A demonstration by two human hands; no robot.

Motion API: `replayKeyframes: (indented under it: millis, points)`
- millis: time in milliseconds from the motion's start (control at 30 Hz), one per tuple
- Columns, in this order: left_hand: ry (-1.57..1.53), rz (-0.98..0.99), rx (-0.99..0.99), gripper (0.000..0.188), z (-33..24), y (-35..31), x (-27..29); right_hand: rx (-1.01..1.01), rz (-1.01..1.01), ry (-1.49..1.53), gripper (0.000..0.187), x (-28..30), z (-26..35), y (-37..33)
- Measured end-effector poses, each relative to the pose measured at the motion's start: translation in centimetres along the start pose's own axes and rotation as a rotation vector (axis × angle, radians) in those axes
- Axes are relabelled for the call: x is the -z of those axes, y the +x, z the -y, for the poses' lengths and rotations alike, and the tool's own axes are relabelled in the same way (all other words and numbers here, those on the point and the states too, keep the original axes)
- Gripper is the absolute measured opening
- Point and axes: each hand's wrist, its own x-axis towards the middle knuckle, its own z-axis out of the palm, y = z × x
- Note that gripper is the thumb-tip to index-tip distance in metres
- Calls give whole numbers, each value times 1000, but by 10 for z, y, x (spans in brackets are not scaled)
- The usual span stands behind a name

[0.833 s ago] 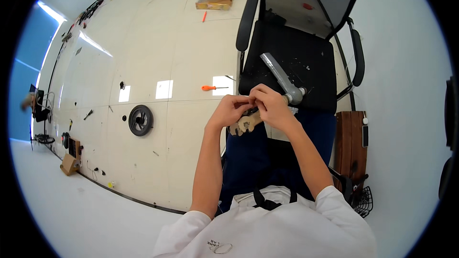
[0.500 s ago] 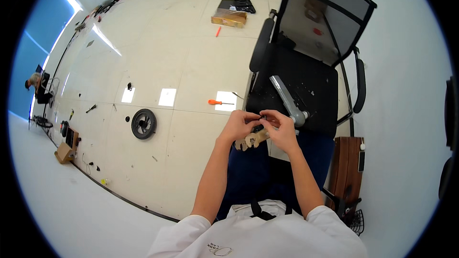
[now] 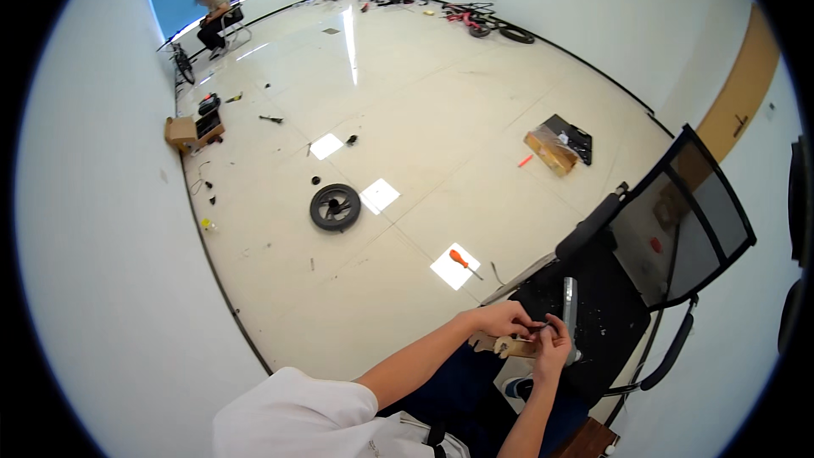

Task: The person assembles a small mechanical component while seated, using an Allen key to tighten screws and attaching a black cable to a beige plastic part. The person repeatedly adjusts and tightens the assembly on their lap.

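Observation:
My left hand [image 3: 507,320] and my right hand [image 3: 553,346] meet at their fingertips, both pinching a small dark part [image 3: 538,328]. Fingers cover most of it, so its exact kind is hidden. Just below the hands, over my lap, is a tan, fork-ended part [image 3: 509,346] with open jaws, partly behind my right hand. A silver tube-like part [image 3: 570,301] lies on the black seat [image 3: 612,339] of a chair, right beside my right hand. Small light bits are scattered over that seat.
On the floor lie an orange-handled screwdriver [image 3: 459,259], a black wheel [image 3: 335,207], an opened carton [image 3: 551,151] beside a black tool case [image 3: 570,134], and a cardboard box [image 3: 181,133]. Bike parts [image 3: 471,15] line the far wall. A person [image 3: 216,17] sits far left.
My view has swung up and to the left, so the hands and chair appear lower and further right. Both hands still pinch the small dark part.

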Motion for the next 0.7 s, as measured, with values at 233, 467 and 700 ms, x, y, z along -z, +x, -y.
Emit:
replayKeyframes:
  millis: [233,467,700]
  points:
    - [132,-67,-6,16,-14,4,1,108,-113,-367,30,-25,24,-8]
    - [82,-49,58,23,-7,3,2,274,65,-750,18,-33,59,-1]
    - [42,-82,-25,22,-3,3,0,447,203,-887,15,-25,57,-10]
